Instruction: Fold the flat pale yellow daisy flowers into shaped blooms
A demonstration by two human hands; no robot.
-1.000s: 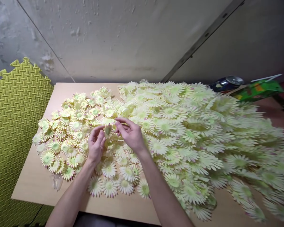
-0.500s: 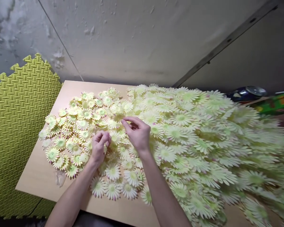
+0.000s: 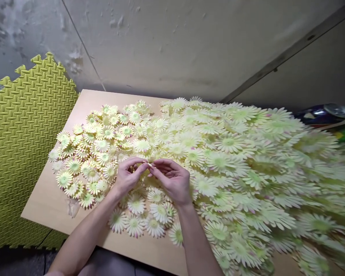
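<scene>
Left hand (image 3: 128, 176): is pinching a pale piece (image 3: 150, 165) above flowers (image 3: 220, 163)
Right hand (image 3: 176, 182): is pinching it too
Flowers: are lying across the table (image 3: 44, 201)
Can (image 3: 323, 114): is lying near the wall (image 3: 175, 46), contents hidden

bare worktop (image 3: 46, 203) at the near-left corner and far-left corner leaves passing room; heaped flowers (image 3: 228, 143) block the middle and right, the wall (image 3: 161, 46) the back, the foam mat (image 3: 25, 145) the left.
</scene>
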